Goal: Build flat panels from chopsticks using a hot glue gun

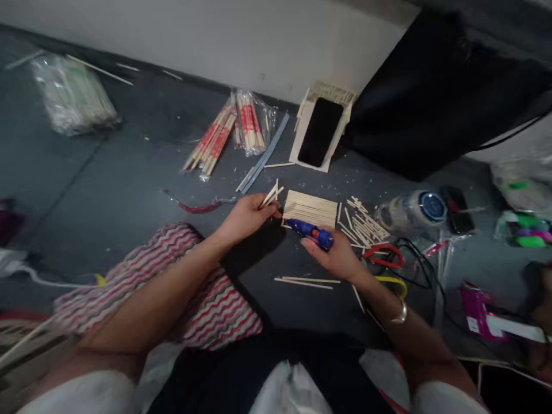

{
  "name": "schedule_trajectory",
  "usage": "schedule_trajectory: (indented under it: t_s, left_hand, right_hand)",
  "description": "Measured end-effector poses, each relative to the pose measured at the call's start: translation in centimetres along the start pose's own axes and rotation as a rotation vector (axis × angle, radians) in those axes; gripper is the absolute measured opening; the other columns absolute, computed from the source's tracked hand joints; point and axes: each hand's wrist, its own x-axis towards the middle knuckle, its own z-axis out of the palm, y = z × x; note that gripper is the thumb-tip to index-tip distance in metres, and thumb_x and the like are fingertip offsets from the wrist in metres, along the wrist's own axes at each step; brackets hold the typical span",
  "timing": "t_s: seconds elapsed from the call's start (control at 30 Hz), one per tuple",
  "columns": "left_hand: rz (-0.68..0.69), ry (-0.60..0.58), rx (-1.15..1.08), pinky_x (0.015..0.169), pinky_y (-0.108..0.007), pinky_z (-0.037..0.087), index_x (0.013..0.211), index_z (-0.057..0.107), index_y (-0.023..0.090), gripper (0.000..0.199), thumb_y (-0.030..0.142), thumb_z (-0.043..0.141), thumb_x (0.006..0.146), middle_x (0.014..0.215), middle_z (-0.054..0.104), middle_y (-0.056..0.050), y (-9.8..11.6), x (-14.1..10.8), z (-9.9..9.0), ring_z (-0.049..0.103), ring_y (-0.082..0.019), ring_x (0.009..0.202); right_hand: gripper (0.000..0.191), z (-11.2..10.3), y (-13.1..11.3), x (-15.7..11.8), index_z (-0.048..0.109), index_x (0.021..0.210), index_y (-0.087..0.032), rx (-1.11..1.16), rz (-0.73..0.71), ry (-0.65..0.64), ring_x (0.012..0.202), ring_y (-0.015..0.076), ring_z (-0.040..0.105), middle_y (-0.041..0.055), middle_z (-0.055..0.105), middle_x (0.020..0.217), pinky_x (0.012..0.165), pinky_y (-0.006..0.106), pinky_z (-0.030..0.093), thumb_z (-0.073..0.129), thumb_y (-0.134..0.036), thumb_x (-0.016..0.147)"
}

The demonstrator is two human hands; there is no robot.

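A flat panel of pale sticks laid side by side (311,207) lies on the dark floor in front of me. My right hand (338,256) is wrapped round a blue glue gun (308,231), whose nozzle is at the panel's lower left corner. Several short wooden sticks (272,194) stick up from the fingers of my left hand (248,218), which pinches them. The fingertips of that hand are beside the panel's left edge.
Cut sticks (362,224) lie right of the panel, by a clear jar (411,210) and scissors (386,256). Behind are a phone (321,132) and wrapped chopsticks (215,138). A zigzag-patterned cloth (224,313) lies left. Loose sticks (308,282) lie nearer me.
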Motion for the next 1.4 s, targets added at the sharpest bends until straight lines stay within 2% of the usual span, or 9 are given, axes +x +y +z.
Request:
schedule_trajectory:
  t_s: [0.27, 0.43, 0.6, 0.77, 0.87, 1.07, 1.17, 1.3, 1.4]
  left_hand:
    - [-0.03, 0.014, -0.089, 0.076, -0.03, 0.048, 0.082, 0.072, 0.018, 0.02, 0.032, 0.058, 0.08, 0.085, 0.079, -0.006, 0.6, -0.4, -0.2, 0.066, -0.019, 0.078]
    - [-0.052, 0.039, -0.132, 0.074, -0.029, 0.048, 0.085, 0.072, 0.017, 0.019, 0.031, 0.06, 0.079, 0.082, 0.079, -0.004, 0.9, -0.6, -0.1, 0.066, -0.017, 0.073]
    - [-0.084, 0.053, -0.137, 0.071, -0.028, 0.047, 0.086, 0.072, 0.018, 0.019, 0.032, 0.062, 0.079, 0.081, 0.08, -0.004, 1.4, -0.7, -0.3, 0.065, -0.017, 0.072]
    - [-0.116, 0.074, -0.122, 0.066, -0.025, 0.046, 0.079, 0.072, 0.019, 0.014, 0.029, 0.063, 0.078, 0.077, 0.079, -0.003, 1.8, -0.6, -0.3, 0.064, -0.016, 0.07]
    - [-0.156, 0.097, -0.108, 0.058, -0.022, 0.043, 0.078, 0.073, 0.019, 0.011, 0.026, 0.064, 0.077, 0.077, 0.079, -0.003, 1.9, -0.6, -0.3, 0.061, -0.015, 0.064]
    - [-0.212, 0.086, -0.115, 0.043, -0.02, 0.032, 0.087, 0.073, 0.019, 0.017, 0.029, 0.064, 0.079, 0.08, 0.08, -0.004, 2.1, -0.8, -0.3, 0.053, -0.011, 0.051]
    - [-0.218, 0.086, -0.113, 0.041, -0.019, 0.031, 0.088, 0.073, 0.018, 0.016, 0.028, 0.065, 0.079, 0.077, 0.079, -0.004, 2.2, -0.9, -0.4, 0.051, -0.01, 0.048]
    - [-0.206, 0.069, -0.084, 0.041, -0.021, 0.029, 0.083, 0.073, 0.019, 0.014, 0.029, 0.064, 0.079, 0.065, 0.072, -0.002, 2.2, -1.0, -0.5, 0.047, -0.01, 0.046]
    - [-0.193, 0.07, -0.075, 0.042, -0.022, 0.028, 0.085, 0.074, 0.02, 0.018, 0.032, 0.063, 0.078, 0.069, 0.074, -0.002, 2.1, -1.0, -0.5, 0.046, -0.011, 0.046]
  right_hand:
    - [0.033, -0.2, -0.2, -0.1, 0.048, 0.063, -0.025, -0.007, 0.011, -0.033, 0.061, 0.0156, 0.052, -0.0008, 0.054, 0.06, 0.058, 0.027, 0.041, 0.06, -0.046, 0.086]
    - [0.031, -1.3, -1.0, -0.7, 0.05, 0.066, -0.025, 0.026, 0.044, -0.035, 0.062, 0.0165, 0.054, -0.0005, 0.055, 0.063, 0.061, 0.028, 0.043, 0.06, -0.046, 0.086]
    - [0.032, -3.8, -1.3, -2.4, 0.055, 0.067, -0.023, 0.049, 0.141, 0.025, 0.06, 0.0161, 0.054, -0.0007, 0.057, 0.063, 0.06, 0.029, 0.045, 0.064, -0.048, 0.084]
    - [0.033, -5.7, 0.5, -5.5, 0.055, 0.064, -0.023, 0.02, 0.272, 0.167, 0.057, 0.0162, 0.055, -0.0008, 0.057, 0.059, 0.057, 0.029, 0.046, 0.068, -0.049, 0.08]
    - [0.032, -5.7, 1.6, -7.1, 0.057, 0.065, -0.022, 0.056, 0.364, 0.205, 0.054, 0.0158, 0.055, -0.0003, 0.06, 0.058, 0.054, 0.028, 0.047, 0.068, -0.049, 0.079]
    - [0.03, -4.9, 2.6, -7.9, 0.06, 0.065, -0.023, 0.089, 0.345, 0.252, 0.054, 0.0164, 0.058, 0.0001, 0.062, 0.057, 0.052, 0.027, 0.048, 0.066, -0.049, 0.08]
    - [0.034, -4.7, 3.0, -7.7, 0.061, 0.065, -0.023, 0.031, 0.333, 0.26, 0.055, 0.0177, 0.06, 0.0011, 0.064, 0.058, 0.054, 0.028, 0.048, 0.065, -0.053, 0.082]
    - [0.038, -4.7, 3.5, -7.7, 0.063, 0.066, -0.023, -0.038, 0.328, 0.243, 0.057, 0.0191, 0.062, 0.0028, 0.066, 0.06, 0.056, 0.03, 0.049, 0.063, -0.057, 0.083]
    - [0.037, -4.7, 3.6, -7.7, 0.063, 0.068, -0.023, -0.045, 0.328, 0.233, 0.058, 0.0195, 0.062, 0.0034, 0.066, 0.062, 0.055, 0.029, 0.048, 0.063, -0.057, 0.083]
